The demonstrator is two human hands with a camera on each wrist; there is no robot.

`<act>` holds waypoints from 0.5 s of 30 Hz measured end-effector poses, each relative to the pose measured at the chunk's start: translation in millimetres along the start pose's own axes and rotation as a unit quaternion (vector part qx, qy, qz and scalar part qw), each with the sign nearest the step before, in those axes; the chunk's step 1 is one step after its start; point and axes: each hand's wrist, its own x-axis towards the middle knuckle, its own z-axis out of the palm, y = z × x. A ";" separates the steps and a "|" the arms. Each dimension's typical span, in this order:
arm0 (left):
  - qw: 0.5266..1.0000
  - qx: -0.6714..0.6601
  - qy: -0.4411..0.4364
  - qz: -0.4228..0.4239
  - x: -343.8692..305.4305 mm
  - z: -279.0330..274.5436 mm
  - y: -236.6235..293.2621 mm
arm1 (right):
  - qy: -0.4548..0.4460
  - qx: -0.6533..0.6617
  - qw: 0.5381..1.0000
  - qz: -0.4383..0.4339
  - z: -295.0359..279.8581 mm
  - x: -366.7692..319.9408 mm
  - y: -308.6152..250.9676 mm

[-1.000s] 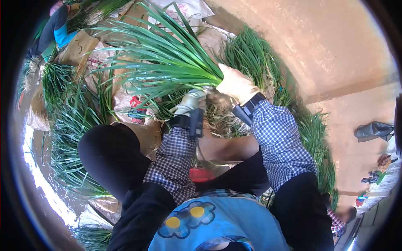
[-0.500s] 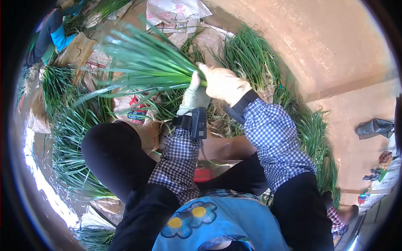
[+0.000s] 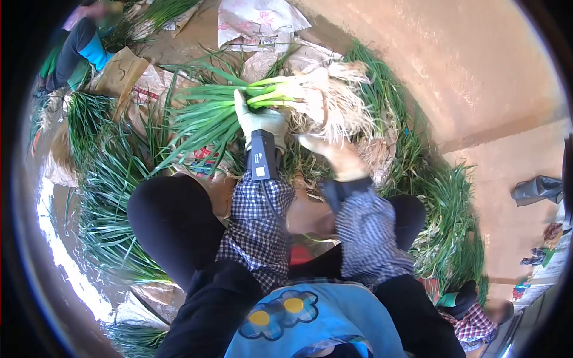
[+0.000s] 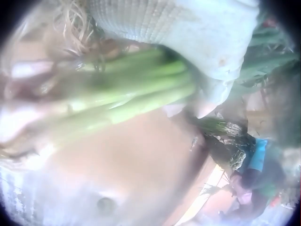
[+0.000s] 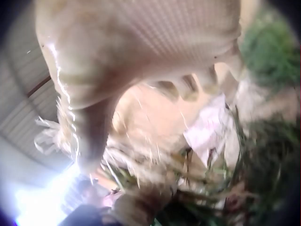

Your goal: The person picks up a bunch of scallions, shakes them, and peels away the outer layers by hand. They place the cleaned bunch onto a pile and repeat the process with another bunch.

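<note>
My gloved left hand (image 3: pixel 265 122) grips a bunch of spring onions (image 3: pixel 206 113) around the stems, its thumb along the near side. Green leaves spread to the left of that hand, and a thick mass of pale stringy roots (image 3: pixel 349 110) sticks out to the right. Up close in the left wrist view, the green stems (image 4: pixel 136 92) pass beneath the glove. Just below the roots is my gloved right hand (image 3: pixel 339 160), apart from the bunch with nothing in its grasp. The right wrist view shows its fingers (image 5: pixel 188 87) spread, with blurred roots beyond.
Heaps of spring onions lie on the left (image 3: pixel 113 203) and along the right (image 3: pixel 447 221). A white printed sack (image 3: pixel 259 24) is on the ground ahead. Another person (image 3: pixel 83 51) is at the upper left, and a checked sleeve (image 3: pixel 474 322) shows at the lower right.
The right hand has let go of the bunch and moved down toward me. In the left hand, the bunch has shifted left, and its roots now show on the right.
</note>
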 end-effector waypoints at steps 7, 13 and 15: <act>0.998 0.028 0.026 -0.045 -10.5 -0.8 4.0 | 0.000 0.094 0.988 -0.127 57.5 44.8 -1.4; 0.970 0.146 0.109 -0.161 -15.4 0.1 13.7 | -0.021 -0.320 0.939 -0.123 20.0 22.9 -1.4; 0.960 0.182 0.122 -0.172 -15.2 -2.2 12.7 | -0.081 -0.211 0.971 0.074 4.6 12.6 -22.3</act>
